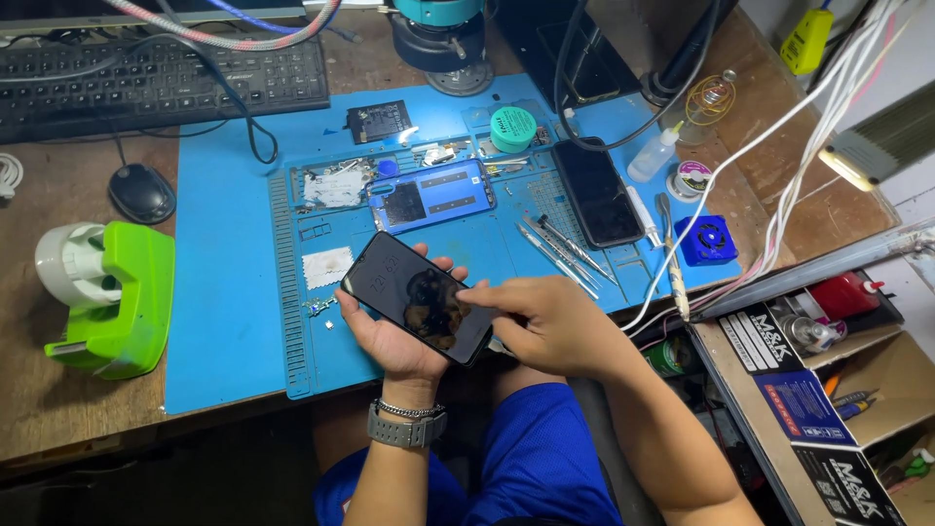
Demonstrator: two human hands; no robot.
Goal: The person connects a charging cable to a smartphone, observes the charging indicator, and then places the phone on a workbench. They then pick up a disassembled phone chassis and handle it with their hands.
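My left hand (394, 343) cradles a black smartphone (419, 297) from below, screen up, over the front edge of the blue work mat (229, 292). A grey watch and a chain bracelet sit on that wrist. My right hand (550, 321) rests at the phone's right side, its fingertips touching the glass near the lower right corner. Farther back on the mat lies an opened phone with a blue frame (431, 195), its insides showing, and a second dark phone (596, 192) lies to its right.
Tweezers and thin tools (560, 248) lie between the phones. A green round tin (512, 129), a small bottle (651, 156), a blue fan block (705, 240), a keyboard (166, 83), a mouse (142, 192) and a green-white holder (107, 292) surround the mat. White cables (779, 205) hang at right above shelves.
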